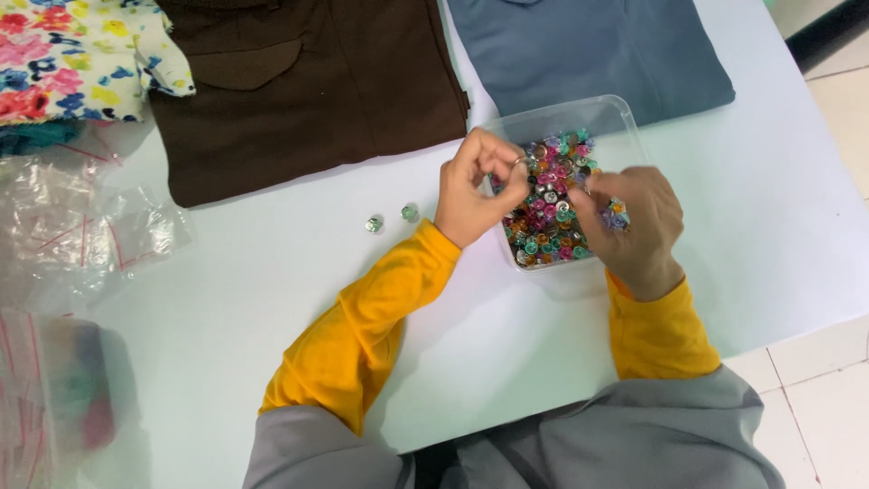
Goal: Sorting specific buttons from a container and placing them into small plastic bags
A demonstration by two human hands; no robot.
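left hand [477,186] pinches one tiny slick snap button [522,162], right hand [625,222] fingers curl, digging in the clear tub [608,116] near the tabletop's far edge; grip by rim

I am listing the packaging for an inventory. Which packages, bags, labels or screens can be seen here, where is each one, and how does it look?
Clear rectangular plastic container: centre of the white table, under both hands, full of small multicoloured shiny pieces.
Empty clear plastic zip bags with red strips: left side of the table, crumpled and overlapping.
Clear plastic bag with blurred coloured contents: lower left edge, out of focus.
Labels, signs or screens: none in view.
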